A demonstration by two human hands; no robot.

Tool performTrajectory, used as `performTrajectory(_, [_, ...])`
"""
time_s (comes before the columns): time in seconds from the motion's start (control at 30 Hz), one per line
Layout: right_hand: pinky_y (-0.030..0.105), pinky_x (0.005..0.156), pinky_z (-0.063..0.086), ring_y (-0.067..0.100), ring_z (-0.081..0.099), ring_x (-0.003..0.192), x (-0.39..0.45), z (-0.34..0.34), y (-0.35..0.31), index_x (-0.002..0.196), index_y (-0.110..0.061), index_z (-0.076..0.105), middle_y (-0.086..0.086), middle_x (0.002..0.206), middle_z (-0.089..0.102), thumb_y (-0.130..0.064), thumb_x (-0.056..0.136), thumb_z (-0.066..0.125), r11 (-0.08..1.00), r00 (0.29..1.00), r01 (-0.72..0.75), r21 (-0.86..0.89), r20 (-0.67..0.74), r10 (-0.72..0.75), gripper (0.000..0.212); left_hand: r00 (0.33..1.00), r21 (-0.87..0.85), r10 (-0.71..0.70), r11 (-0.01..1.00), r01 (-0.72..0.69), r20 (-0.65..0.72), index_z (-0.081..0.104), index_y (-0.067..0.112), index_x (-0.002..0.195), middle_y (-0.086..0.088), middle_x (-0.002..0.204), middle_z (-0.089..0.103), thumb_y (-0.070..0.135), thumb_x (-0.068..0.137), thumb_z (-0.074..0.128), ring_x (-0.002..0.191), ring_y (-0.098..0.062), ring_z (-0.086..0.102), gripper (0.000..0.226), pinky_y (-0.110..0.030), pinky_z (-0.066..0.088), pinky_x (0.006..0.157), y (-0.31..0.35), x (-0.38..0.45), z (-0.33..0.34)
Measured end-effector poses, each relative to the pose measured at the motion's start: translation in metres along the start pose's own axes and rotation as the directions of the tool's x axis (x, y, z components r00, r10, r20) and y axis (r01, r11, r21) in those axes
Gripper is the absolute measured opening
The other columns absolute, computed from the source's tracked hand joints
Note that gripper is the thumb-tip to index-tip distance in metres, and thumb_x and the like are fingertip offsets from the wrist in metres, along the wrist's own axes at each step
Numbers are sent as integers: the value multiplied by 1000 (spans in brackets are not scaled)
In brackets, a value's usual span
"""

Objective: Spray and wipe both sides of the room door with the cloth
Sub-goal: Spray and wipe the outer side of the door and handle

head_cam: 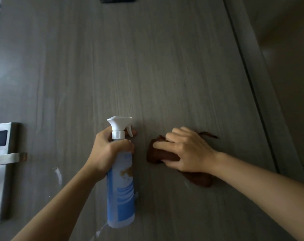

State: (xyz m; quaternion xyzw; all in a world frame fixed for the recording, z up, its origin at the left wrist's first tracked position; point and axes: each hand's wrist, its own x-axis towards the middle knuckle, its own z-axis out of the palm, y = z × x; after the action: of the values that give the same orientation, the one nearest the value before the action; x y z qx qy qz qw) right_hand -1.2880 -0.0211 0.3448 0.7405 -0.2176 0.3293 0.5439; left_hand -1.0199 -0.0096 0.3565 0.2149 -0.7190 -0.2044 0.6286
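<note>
My left hand (111,152) and right hand (184,152) are both bare, no gloves, no rings, no watch or band at either wrist. My forearms come up from the bottom corners uncovered the whole way to the frame's edge, with no sleeve or cuff in view. The nails I can see look short and plain.

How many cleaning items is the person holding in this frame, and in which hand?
2. The spray bottle is gripped in the left hand, upright near the door. The brown cloth is pressed against the door under the right hand. No others are visible.
</note>
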Motion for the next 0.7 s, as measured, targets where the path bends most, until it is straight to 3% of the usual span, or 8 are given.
performTrajectory(0.07, [38, 66, 42, 22, 53, 78, -3, -2, 10, 124, -25, 70, -1, 85, 56, -45, 85, 70, 999, 1000, -19, -27, -8, 19, 44, 1000, -2, -4, 1000, 4, 10, 75, 4, 105, -12, 79, 73, 7, 58, 73, 73, -34, 70, 47, -49, 57, 70, 1, 0, 0])
performTrajectory(0.13, [39, 68, 44, 26, 56, 78, 1, -6, 21, 124, -26, 70, -1, 85, 57, -46, 83, 68, 983, 981, -179, -40, -84, 175, 45, 1000, -16, -12, 1000, 12, 18, 75, 3, 105, -18, 77, 71, 6, 58, 73, 71, -34, 69, 47, -46, 57, 69, 2, 0, -2])
performTrajectory(0.27, [44, 72, 49, 32, 59, 80, 9, -3, 17, 121, -22, 72, 2, 88, 62, -42, 84, 67, 892, 861, -452, 7, -257, 438, 43, 999, -31, -17, 999, 19, 45, 76, 4, 105, -19, 77, 71, 13, 52, 78, 71, -35, 69, 54, -45, 57, 67, 2, 0, -3])
performTrajectory(0.33, [42, 71, 47, 30, 58, 82, 5, 2, 4, 121, -22, 71, 1, 90, 62, -41, 83, 69, 919, 895, -393, -10, -232, 380, 43, 999, -37, -13, 999, 14, 32, 77, 6, 104, -20, 75, 69, 22, 47, 79, 72, -36, 68, 59, -47, 56, 67, 1, 0, -2])
performTrajectory(0.4, [38, 69, 43, 24, 56, 81, -5, 3, -1, 123, -23, 70, -2, 88, 59, -43, 83, 71, 973, 964, -230, -24, -142, 224, 44, 1000, -20, 2, 1000, -2, 22, 78, 10, 102, -17, 78, 70, 26, 46, 79, 76, -37, 68, 58, -50, 56, 70, -1, 0, -1])
performTrajectory(0.5, [36, 69, 42, 21, 53, 80, -10, -2, 9, 124, -24, 71, -3, 86, 58, -46, 85, 68, 990, 991, -119, -70, -66, 115, 45, 1000, -9, 2, 1000, -2, 19, 79, 13, 101, -14, 80, 72, 27, 46, 80, 79, -37, 69, 57, -53, 56, 73, -1, -1, -1])
performTrajectory(0.63, [41, 69, 49, 29, 58, 82, -4, -5, 17, 125, -22, 70, 1, 89, 61, -44, 86, 64, 915, 899, -403, -28, -197, 390, 44, 1000, 10, 0, 1000, 0, 10, 78, 11, 102, -16, 84, 74, 27, 45, 80, 79, -36, 69, 59, -55, 58, 74, 2, -3, 1])
performTrajectory(0.7, [42, 70, 49, 30, 59, 84, -7, 0, 6, 125, -19, 69, 3, 93, 62, -41, 88, 67, 899, 876, -438, -23, -237, 421, 43, 1000, 17, 7, 1000, -6, -17, 78, 9, 103, -20, 91, 76, 25, 46, 80, 80, -36, 69, 59, -60, 59, 76, 4, -5, 3])
